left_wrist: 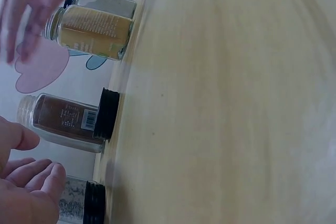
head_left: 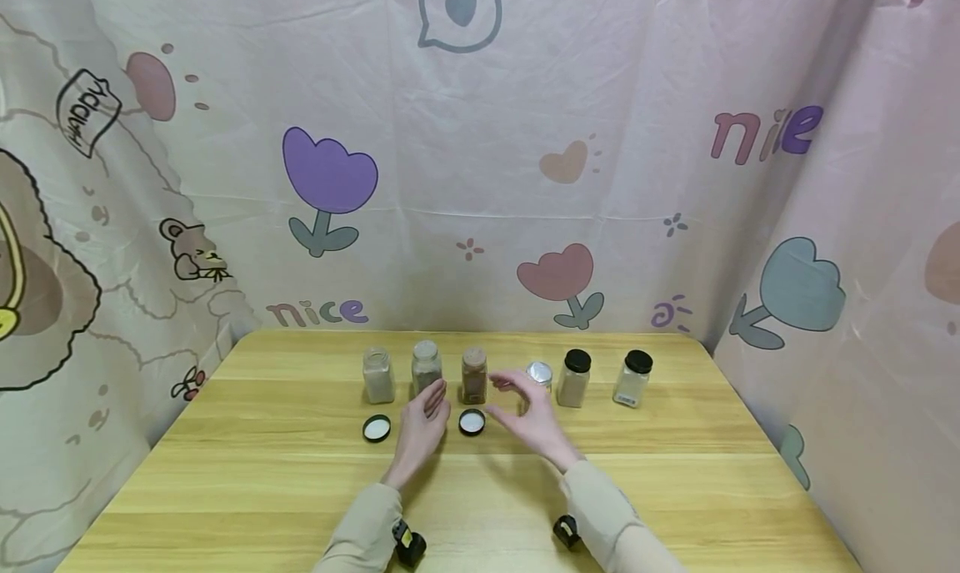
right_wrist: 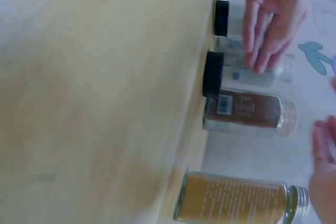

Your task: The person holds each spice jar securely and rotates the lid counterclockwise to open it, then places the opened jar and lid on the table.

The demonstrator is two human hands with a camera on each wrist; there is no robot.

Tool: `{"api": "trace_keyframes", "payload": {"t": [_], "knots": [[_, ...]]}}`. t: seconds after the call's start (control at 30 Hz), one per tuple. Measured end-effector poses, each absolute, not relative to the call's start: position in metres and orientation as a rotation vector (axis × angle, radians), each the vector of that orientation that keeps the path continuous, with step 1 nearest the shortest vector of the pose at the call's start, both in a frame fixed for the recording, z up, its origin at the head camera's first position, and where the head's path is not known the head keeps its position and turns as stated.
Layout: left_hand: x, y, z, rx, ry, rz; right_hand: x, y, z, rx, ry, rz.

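Observation:
Six glass spice jars stand in a row on the wooden table (head_left: 300, 490). The three left jars have no lids: a pale one (head_left: 378, 374), a grey one (head_left: 426, 366) and a brown one (head_left: 474, 374) (left_wrist: 65, 121) (right_wrist: 244, 111). My left hand (head_left: 429, 406) (left_wrist: 31, 192) hovers with straight fingers just before the grey jar, holding nothing. My right hand (head_left: 517, 398) (right_wrist: 323, 177) is loosely spread in front of a yellow jar (head_left: 538, 375) (left_wrist: 92, 32) (right_wrist: 236, 200) with a silvery top, not touching it.
Two jars with black lids (head_left: 573, 379) (head_left: 632, 379) stand at the right end of the row. Loose black lids lie on the table before the pale jar (head_left: 377, 428) and the brown jar (head_left: 472, 422) (left_wrist: 107, 114) (right_wrist: 212, 74). A printed curtain (head_left: 480, 181) closes in three sides.

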State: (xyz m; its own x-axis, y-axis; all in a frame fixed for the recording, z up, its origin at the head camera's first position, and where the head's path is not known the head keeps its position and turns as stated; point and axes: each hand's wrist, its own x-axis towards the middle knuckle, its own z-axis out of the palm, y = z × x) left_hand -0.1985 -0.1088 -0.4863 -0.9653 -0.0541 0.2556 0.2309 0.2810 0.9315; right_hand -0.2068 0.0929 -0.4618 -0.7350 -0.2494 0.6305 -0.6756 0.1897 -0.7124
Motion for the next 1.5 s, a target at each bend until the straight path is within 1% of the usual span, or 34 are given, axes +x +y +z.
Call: {"api": "trace_keyframes", "payload": {"t": [0.1,0.23,0.4,0.53,1.03,1.5], "knots": [[-0.198,-0.109,-0.486,-0.165,-2.311,-1.747,-0.208,0.097,-0.459,0.864,-1.825,1.625],[-0.197,-0.109,-0.487,-0.165,-2.302,-1.753,-0.212,0.104,-0.455,0.721,-1.670,1.642],[-0.196,-0.110,-0.487,-0.182,-2.279,-1.786,-0.215,0.115,-0.457,0.558,-1.793,1.661],[-0.196,-0.110,-0.487,-0.194,-2.274,-1.807,-0.215,0.123,-0.461,0.482,-1.981,1.722],[-0.194,-0.109,-0.488,-0.208,-2.276,-1.816,-0.220,0.137,-0.470,0.513,-2.217,1.839],[-0.193,-0.109,-0.489,-0.246,-2.265,-1.788,-0.225,0.145,-0.477,0.401,-2.410,1.893]]}}
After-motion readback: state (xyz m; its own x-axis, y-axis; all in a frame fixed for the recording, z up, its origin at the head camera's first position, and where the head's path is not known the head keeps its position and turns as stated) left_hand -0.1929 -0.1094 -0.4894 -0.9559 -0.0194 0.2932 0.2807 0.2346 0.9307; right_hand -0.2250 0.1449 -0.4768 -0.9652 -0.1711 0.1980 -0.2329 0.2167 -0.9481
